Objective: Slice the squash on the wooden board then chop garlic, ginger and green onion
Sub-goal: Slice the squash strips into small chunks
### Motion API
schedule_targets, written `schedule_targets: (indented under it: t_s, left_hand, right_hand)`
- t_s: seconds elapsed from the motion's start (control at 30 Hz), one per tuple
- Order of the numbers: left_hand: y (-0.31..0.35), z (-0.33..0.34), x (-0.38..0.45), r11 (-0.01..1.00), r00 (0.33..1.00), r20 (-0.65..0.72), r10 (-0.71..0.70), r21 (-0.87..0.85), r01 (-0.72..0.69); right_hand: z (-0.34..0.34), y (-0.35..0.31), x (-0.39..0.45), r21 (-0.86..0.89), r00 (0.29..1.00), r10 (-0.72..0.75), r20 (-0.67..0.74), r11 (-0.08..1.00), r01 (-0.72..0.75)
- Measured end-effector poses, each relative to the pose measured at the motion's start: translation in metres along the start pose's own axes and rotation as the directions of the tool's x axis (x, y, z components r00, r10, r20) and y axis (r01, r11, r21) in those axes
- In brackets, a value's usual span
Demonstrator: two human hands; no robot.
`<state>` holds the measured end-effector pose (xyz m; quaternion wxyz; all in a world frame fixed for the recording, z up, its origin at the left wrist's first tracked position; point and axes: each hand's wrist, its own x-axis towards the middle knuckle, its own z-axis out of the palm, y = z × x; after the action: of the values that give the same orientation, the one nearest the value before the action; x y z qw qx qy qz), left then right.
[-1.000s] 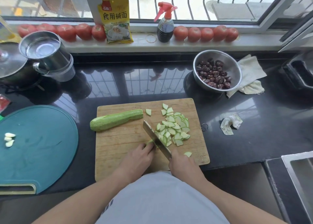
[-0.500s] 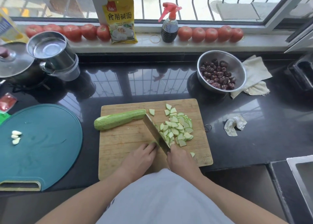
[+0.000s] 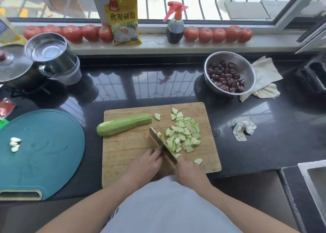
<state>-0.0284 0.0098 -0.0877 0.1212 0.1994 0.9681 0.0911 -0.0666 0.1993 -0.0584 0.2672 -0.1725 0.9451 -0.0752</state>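
A wooden board [image 3: 123, 151] lies in front of me on the black counter. A long green squash half [image 3: 123, 124] rests across its far left part. A heap of thin squash slices [image 3: 183, 134] covers the board's right side. My right hand [image 3: 189, 172] grips the handle of a cleaver [image 3: 161, 142], whose blade stands edge-down on the board against the slices, with a few stuck to it. My left hand [image 3: 147, 164] sits just left of the blade, fingertips curled against it; what lies under them is hidden. Three peeled garlic cloves [image 3: 15, 144] lie on a teal board [image 3: 45, 153] at left.
A steel bowl of dark red dates [image 3: 229, 74] and a cloth [image 3: 264, 77] sit at the back right. A crumpled tissue [image 3: 243, 129] lies right of the board. A steel pitcher [image 3: 53, 56] and lidded pot stand back left. Tomatoes, a yellow packet and a spray bottle line the sill. A sink edge shows at right.
The cleaver has shifted a little away from me and back along the slice heap, staying against the slices. Both hands remain by the blade; the squash half has not moved.
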Motion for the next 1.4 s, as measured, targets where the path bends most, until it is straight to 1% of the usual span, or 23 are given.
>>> schedule_targets:
  t_s: [0.1, 0.2, 0.27, 0.37, 0.47, 0.53, 0.7, 1.0, 1.1, 1.2, 1.27, 1.4]
  left_hand:
    - [-0.002, 0.001, 0.0, 1.0, 1.0, 0.012, -0.007, 0.004, 0.007]
    - [-0.001, 0.0, -0.001, 0.999, 0.999, 0.029, -0.021, -0.034, 0.022]
    - [-0.002, -0.003, -0.004, 0.998, 1.0, 0.016, -0.01, -0.059, 0.011]
    - [-0.003, -0.005, -0.006, 0.998, 1.0, 0.015, -0.019, -0.06, 0.02]
    - [-0.001, -0.003, -0.004, 0.996, 0.997, 0.06, -0.038, -0.075, 0.042]
    - [-0.001, -0.001, -0.003, 0.996, 0.996, 0.081, -0.042, -0.069, 0.047]
    - [-0.001, 0.002, -0.001, 0.997, 0.995, 0.085, -0.048, -0.049, 0.052]
    - [-0.002, 0.005, -0.001, 0.998, 0.998, 0.041, -0.042, -0.047, 0.043]
    - [-0.001, 0.002, 0.0, 0.999, 0.999, -0.018, -0.029, -0.04, 0.029]
    - [-0.001, 0.003, -0.001, 0.999, 0.998, -0.056, -0.012, -0.04, 0.009]
    - [0.0, 0.003, -0.001, 0.999, 0.997, -0.078, -0.011, -0.035, 0.008]
    - [0.006, 0.002, 0.009, 0.995, 0.993, -0.084, -0.087, -0.065, 0.082]
  right_hand:
    - [0.002, -0.007, 0.013, 0.04, 1.0, -0.004, -0.029, 0.999, 0.005]
    - [0.001, -0.004, 0.013, 0.138, 0.998, 0.042, -0.056, 0.99, -0.034]
    - [-0.001, 0.002, 0.008, 0.165, 0.996, 0.068, -0.062, 0.985, -0.056]
    - [-0.004, 0.011, -0.004, 0.145, 0.997, 0.028, -0.066, 0.989, -0.018]
    - [-0.007, 0.014, -0.013, 0.039, 0.998, -0.043, -0.046, 0.998, 0.045]
    - [-0.01, 0.013, -0.015, -0.002, 0.997, -0.063, -0.037, 0.998, 0.063]
    - [-0.015, 0.013, -0.02, 0.03, 0.999, -0.045, -0.016, 0.999, 0.045]
    - [-0.005, 0.012, -0.011, 0.004, 1.0, -0.007, 0.029, 1.0, 0.007]
    - [0.001, 0.006, 0.001, 0.017, 0.998, 0.026, 0.059, 0.999, -0.027]
    - [0.004, 0.0, 0.009, 0.051, 1.0, 0.026, -0.011, 0.998, -0.026]
    - [0.005, 0.0, 0.008, 0.096, 0.999, 0.033, -0.031, 0.995, -0.03]
    - [-0.006, 0.011, 0.001, 0.173, 0.996, 0.069, -0.056, 0.983, -0.058]
